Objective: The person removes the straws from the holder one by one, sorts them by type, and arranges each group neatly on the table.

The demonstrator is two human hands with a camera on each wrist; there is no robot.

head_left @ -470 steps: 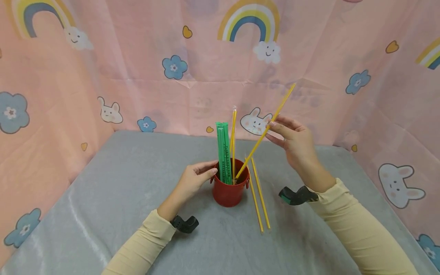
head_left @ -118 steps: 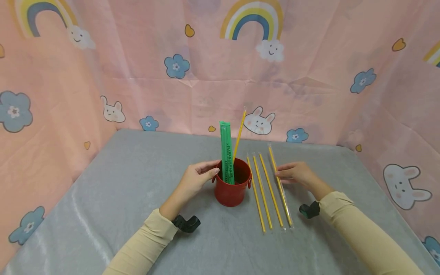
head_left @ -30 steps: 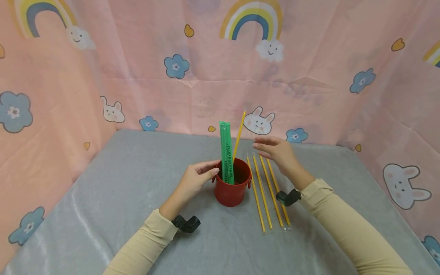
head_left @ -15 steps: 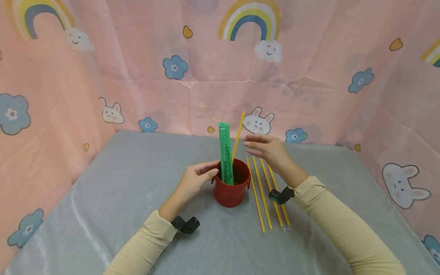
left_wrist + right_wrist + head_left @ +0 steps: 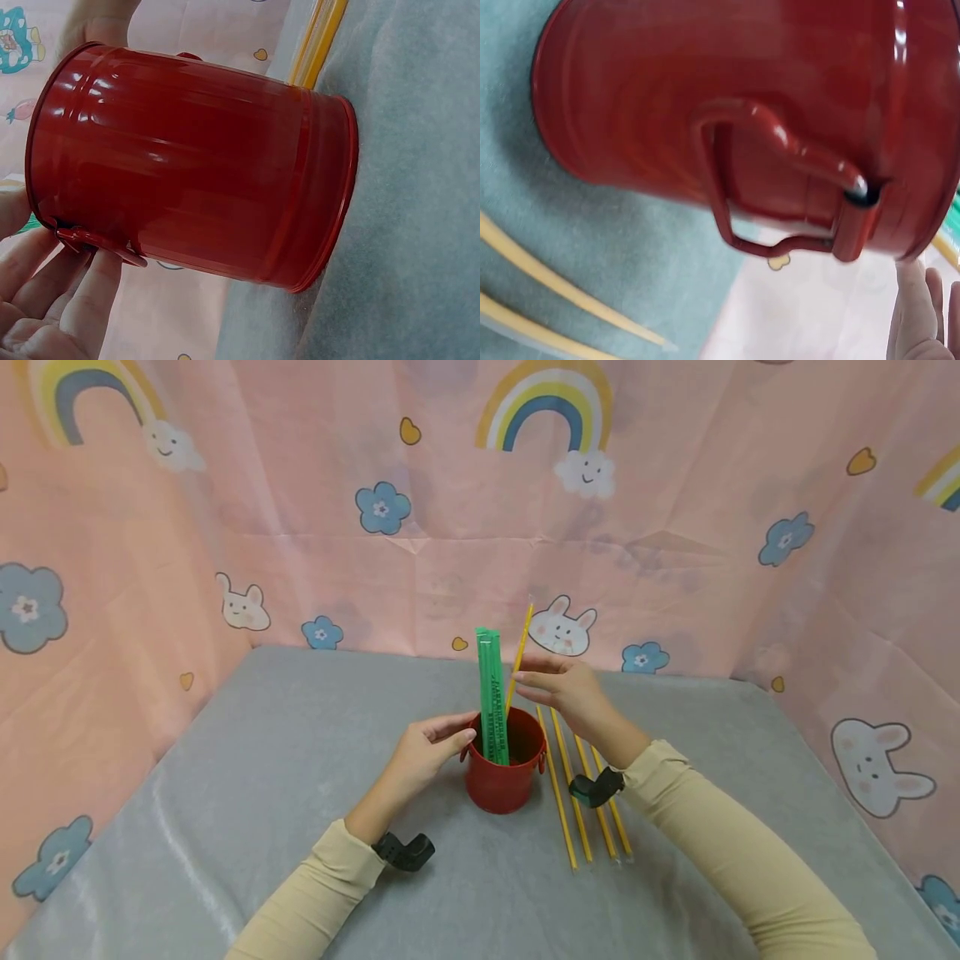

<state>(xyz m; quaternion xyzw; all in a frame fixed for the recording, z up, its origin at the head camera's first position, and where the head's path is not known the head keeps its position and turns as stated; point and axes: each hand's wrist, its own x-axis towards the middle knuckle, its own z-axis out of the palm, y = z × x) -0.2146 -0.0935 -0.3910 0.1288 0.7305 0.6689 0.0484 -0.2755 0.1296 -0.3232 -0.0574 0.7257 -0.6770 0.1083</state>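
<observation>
A red bucket (image 5: 501, 777) stands on the grey cloth and holds a bundle of green wrapped straws (image 5: 491, 693) and one yellow straw (image 5: 521, 647) that leans right. My left hand (image 5: 450, 735) grips the bucket's left side at the rim; in the left wrist view its fingers (image 5: 45, 300) lie by the handle mount of the bucket (image 5: 195, 165). My right hand (image 5: 527, 681) is at the leaning yellow straw, thumb and fingertips pinching it above the rim. Several yellow straws (image 5: 562, 810) lie side by side just right of the bucket.
Pink patterned fabric (image 5: 450, 527) walls the grey table (image 5: 225, 793) at the back and on both sides. The right wrist view shows the bucket's handle (image 5: 780, 187) close up and two lying straws (image 5: 555, 285).
My right hand has lifted from the straws on the table and moved left to the yellow straw in the bucket. The left hand and bucket have stayed put.
</observation>
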